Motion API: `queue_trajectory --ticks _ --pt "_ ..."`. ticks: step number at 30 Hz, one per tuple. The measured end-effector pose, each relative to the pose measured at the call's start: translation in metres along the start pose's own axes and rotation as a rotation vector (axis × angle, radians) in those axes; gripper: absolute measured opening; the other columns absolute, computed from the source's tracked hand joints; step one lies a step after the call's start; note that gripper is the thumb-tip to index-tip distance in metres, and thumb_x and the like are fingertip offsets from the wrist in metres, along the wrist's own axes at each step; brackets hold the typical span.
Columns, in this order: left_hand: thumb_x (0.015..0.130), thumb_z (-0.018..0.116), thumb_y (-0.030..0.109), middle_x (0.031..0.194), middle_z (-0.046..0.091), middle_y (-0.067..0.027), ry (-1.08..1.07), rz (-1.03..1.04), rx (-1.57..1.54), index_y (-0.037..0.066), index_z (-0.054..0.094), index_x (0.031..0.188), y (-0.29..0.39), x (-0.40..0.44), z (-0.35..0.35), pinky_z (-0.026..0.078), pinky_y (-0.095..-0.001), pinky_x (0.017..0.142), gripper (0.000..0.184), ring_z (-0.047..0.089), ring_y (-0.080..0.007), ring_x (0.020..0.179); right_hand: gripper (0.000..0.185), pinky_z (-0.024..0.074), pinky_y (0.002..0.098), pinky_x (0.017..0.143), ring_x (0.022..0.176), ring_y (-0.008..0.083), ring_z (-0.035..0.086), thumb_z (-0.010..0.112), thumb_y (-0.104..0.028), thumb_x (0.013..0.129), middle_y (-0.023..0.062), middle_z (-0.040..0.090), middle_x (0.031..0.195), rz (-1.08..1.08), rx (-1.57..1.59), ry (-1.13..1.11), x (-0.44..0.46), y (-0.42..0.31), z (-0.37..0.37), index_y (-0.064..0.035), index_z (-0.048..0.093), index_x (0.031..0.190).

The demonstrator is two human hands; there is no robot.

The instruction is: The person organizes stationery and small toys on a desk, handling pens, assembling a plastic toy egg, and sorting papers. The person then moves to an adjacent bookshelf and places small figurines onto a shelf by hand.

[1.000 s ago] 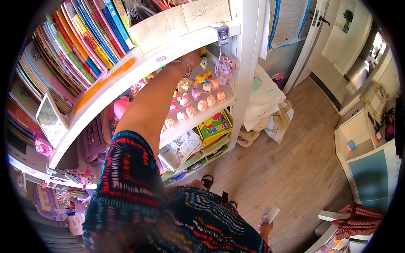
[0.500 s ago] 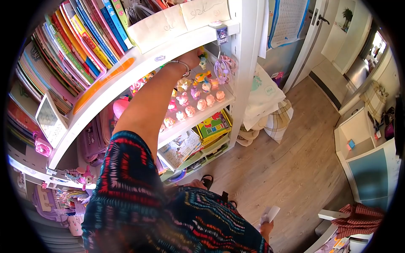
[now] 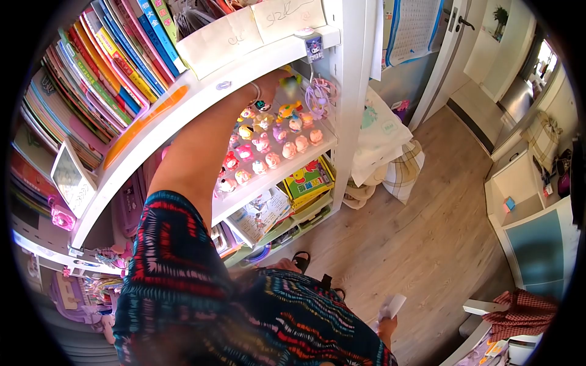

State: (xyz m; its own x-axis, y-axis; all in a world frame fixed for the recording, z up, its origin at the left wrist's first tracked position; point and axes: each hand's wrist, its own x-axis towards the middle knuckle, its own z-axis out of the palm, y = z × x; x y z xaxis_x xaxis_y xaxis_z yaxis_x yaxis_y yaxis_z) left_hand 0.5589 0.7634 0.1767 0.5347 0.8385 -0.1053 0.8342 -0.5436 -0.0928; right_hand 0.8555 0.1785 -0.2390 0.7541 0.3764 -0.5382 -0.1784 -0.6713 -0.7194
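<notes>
My left hand (image 3: 276,86) reaches in under the arched shelf board, with a bracelet at the wrist. Its fingers are closed around a small yellow-green figurine (image 3: 289,84), blurred by motion and partly hidden under the board. Below and beside it, several small toy figurines (image 3: 262,144) stand in rows on a shelf (image 3: 305,160). Low on the right, my right hand (image 3: 386,327) hangs at my side, closed on a thin whitish piece (image 3: 392,306) that looks like paper or a wipe; I cannot tell which.
Books (image 3: 116,55) line the upper shelf, beside a pale paper-fronted box (image 3: 244,36). A purple cord (image 3: 317,97) hangs by the shelf post (image 3: 353,91). Lower down are a yellow-green box (image 3: 308,183) and papers. White bags (image 3: 381,134) stand beside the shelf on the wooden floor (image 3: 390,244).
My left arm has shifted slightly left and up, and the figurine in my left hand has moved with it, now blurred. My right hand stays almost where it was.
</notes>
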Motion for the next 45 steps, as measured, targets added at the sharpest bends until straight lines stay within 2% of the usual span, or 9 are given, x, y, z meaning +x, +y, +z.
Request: queue_trajectory --ticks 4,13,16,28,31,37,40,45 --pt "0.057 0.064 0.000 0.108 0.060 -0.0115 -0.018 -0.026 0.057 0.018 0.037 0.133 0.008 -0.007 -0.006 0.047 -0.0347 0.078 0.083 0.058 -0.0273 0.092 0.044 0.0460 0.0390 0.082 0.095 0.0325 0.058 0.045 0.002 0.069 0.0207 0.059 0.102 0.016 0.041 0.027 -0.003 -0.005 0.003 0.0041 0.051 0.112" --pt "0.064 0.049 -0.011 0.106 0.060 -0.0117 0.154 -0.034 -0.066 0.020 0.041 0.131 -0.002 0.003 0.013 0.047 -0.0340 0.075 0.074 0.059 -0.0270 0.093 0.045 0.0462 0.0398 0.083 0.096 0.0329 0.058 0.044 0.003 0.069 0.0209 0.059 0.104 0.025 0.038 0.024 0.003 0.001 0.003 0.0039 0.051 0.114" --pt "0.067 0.047 -0.012 0.106 0.060 -0.0115 0.123 -0.055 -0.055 0.022 0.042 0.130 0.003 0.001 0.008 0.047 -0.0339 0.075 0.072 0.059 -0.0267 0.094 0.046 0.0460 0.0397 0.084 0.097 0.0326 0.058 0.044 0.003 0.069 0.0207 0.059 0.104 0.040 0.040 0.034 0.003 0.004 0.002 0.0037 0.051 0.114" --pt "0.072 0.048 -0.003 0.103 0.060 -0.0153 0.099 -0.200 0.002 0.018 0.044 0.129 0.017 -0.006 0.006 0.046 -0.0368 0.079 0.061 0.059 -0.0289 0.095 0.045 0.0470 0.0403 0.083 0.095 0.0329 0.059 0.045 0.004 0.070 0.0199 0.060 0.103 0.071 0.057 0.044 0.005 0.013 0.005 0.0018 0.052 0.114" --pt "0.074 0.048 -0.001 0.102 0.060 -0.0160 0.087 -0.164 0.074 0.019 0.042 0.131 0.011 -0.001 0.010 0.046 -0.0358 0.079 0.061 0.059 -0.0283 0.093 0.044 0.0472 0.0391 0.082 0.094 0.0319 0.059 0.044 0.004 0.070 0.0196 0.060 0.102 0.058 -0.002 0.046 0.004 0.008 0.005 0.0023 0.052 0.114" --pt "0.073 0.052 0.004 0.104 0.060 -0.0137 0.189 -0.104 -0.109 0.021 0.047 0.128 -0.004 0.002 0.021 0.045 -0.0354 0.080 0.058 0.059 -0.0275 0.093 0.044 0.0475 0.0389 0.080 0.091 0.0316 0.060 0.044 0.005 0.070 0.0197 0.060 0.100 0.016 -0.003 0.042 -0.002 -0.002 0.004 0.0038 0.051 0.113" --pt "0.072 0.053 0.006 0.105 0.060 -0.0127 0.213 -0.065 -0.089 0.023 0.048 0.127 -0.007 0.003 0.021 0.044 -0.0353 0.081 0.057 0.058 -0.0271 0.096 0.044 0.0473 0.0386 0.080 0.091 0.0314 0.060 0.044 0.005 0.069 0.0198 0.060 0.099 0.013 0.005 0.039 0.001 0.000 0.003 0.0041 0.052 0.112" --pt "0.069 0.056 0.008 0.105 0.060 -0.0127 0.135 -0.136 -0.034 0.023 0.048 0.127 0.014 -0.011 0.003 0.044 -0.0353 0.083 0.060 0.058 -0.0275 0.096 0.044 0.0465 0.0375 0.081 0.092 0.0307 0.059 0.043 0.006 0.068 0.0193 0.060 0.100 0.010 0.041 0.025 0.001 -0.003 0.002 0.0044 0.051 0.112"
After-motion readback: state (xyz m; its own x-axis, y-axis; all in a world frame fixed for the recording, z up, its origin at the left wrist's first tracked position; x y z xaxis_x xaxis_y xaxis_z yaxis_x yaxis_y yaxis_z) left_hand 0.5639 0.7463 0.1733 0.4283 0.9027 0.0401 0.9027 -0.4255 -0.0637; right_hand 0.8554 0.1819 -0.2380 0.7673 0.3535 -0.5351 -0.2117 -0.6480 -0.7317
